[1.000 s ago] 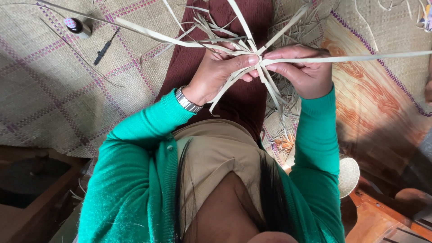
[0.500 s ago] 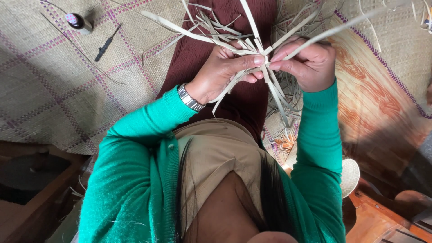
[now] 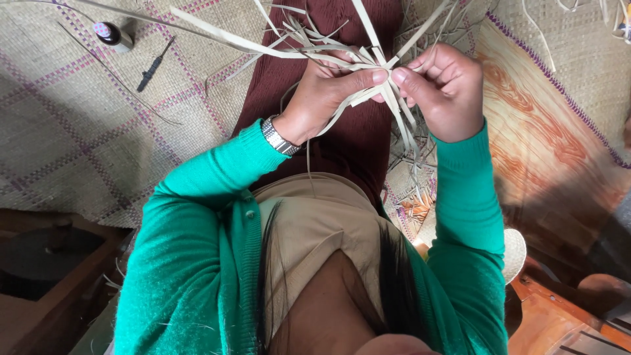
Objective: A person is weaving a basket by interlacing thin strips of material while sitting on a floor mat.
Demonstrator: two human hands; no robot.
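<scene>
We lose the pale strips (image 3: 342, 56) past the top edge at twelve o'clock. Where they cross, our left hand (image 3: 325, 98) and right hand (image 3: 444, 92) cover them. The small bottle (image 3: 113, 36) at ten o'clock stays too small to identify.

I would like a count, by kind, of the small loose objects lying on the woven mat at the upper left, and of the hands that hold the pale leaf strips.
Small dark bottle: 1
Thin dark tool: 1
Hands pinching the pale leaf strips: 2, the left hand and the right hand
Total: 4
</scene>
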